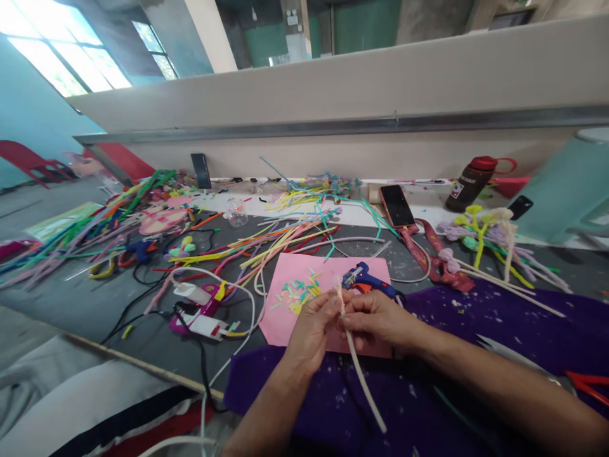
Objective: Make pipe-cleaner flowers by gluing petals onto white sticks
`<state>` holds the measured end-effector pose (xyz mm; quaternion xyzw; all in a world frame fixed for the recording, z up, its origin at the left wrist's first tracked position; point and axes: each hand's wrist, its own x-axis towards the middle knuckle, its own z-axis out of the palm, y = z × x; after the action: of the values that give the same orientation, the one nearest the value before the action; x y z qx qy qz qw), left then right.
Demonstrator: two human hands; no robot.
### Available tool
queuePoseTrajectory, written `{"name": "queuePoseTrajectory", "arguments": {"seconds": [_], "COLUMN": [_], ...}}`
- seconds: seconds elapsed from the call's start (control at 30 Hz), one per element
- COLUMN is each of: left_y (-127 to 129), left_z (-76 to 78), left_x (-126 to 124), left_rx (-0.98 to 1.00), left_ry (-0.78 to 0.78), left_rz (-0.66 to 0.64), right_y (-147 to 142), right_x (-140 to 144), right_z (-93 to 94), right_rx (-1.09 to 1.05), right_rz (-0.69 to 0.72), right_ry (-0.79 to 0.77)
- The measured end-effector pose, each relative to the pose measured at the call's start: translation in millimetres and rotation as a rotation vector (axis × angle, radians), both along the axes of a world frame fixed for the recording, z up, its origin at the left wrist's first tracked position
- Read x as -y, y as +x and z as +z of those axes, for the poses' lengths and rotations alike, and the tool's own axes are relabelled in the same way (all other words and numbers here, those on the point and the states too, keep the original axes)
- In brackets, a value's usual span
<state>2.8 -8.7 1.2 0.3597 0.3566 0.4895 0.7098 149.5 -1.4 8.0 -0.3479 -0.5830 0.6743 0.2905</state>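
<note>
Hands meet over the pink paper sheet [290, 298]: left hand [311, 330] and right hand [375, 320] both pinch the white pipe cleaner [359, 371] near its upper end, apparently twisting it. Next move likely requires firm grip while bending. Glue gun [366, 279] lies just beyond.

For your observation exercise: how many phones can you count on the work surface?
3: a dark phone propped at the back left, a red-edged phone at centre, and a black phone far right. Clutter may hide others.
</note>
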Motion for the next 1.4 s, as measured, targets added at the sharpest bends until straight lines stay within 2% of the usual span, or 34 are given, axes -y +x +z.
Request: {"name": "queuePoseTrajectory", "arguments": {"seconds": [0.17, 0.37, 0.5, 0.7, 0.93, 1.17, 1.27, 1.4], "left_y": [1.3, 1.0, -2.7, -6.0, -9.7, -11.0, -9.5, -8.4], "left_z": [-4.0, -4.7, -5.4, -5.7, -1.7, 2.5, 3.2, 3.1], "left_x": [-2.6, -3.9, -5.6, -8.3, -12.5, -10.6, -9.8, -9.5], "left_rx": [0.008, -0.048, -0.066, -0.121, -0.098, -0.108, -0.121, -0.134], "left_ry": [-0.055, -0.047, -0.05, -0.12, -0.123, -0.03, -0.002, -0.031], "left_rz": [0.042, 0.041, 0.071, 0.077, 0.117, 0.142, 0.148, 0.115], "right_y": [0.4, -0.9, 9.6, 37.7, 64.0, 79.3, 77.1, 73.0], "right_x": [-0.1, 0.7, -5.8, -18.9, -31.6, -33.9, -31.4, -29.6], "right_z": [4.2, 3.5, 14.4, 39.0, 43.8, 55.3, 54.4, 50.2], "right_rx": [0.136, 0.242, 0.281, 0.332, 0.448, 0.554, 0.6, 0.731], "right_rz": [-0.038, -0.043, -0.02, -0.133, -0.28, -0.467, -0.402, -0.218], "right_ry": [0.074, 0.156, 0.239, 0.378, 0.666, 0.854, 0.879, 0.919]}}
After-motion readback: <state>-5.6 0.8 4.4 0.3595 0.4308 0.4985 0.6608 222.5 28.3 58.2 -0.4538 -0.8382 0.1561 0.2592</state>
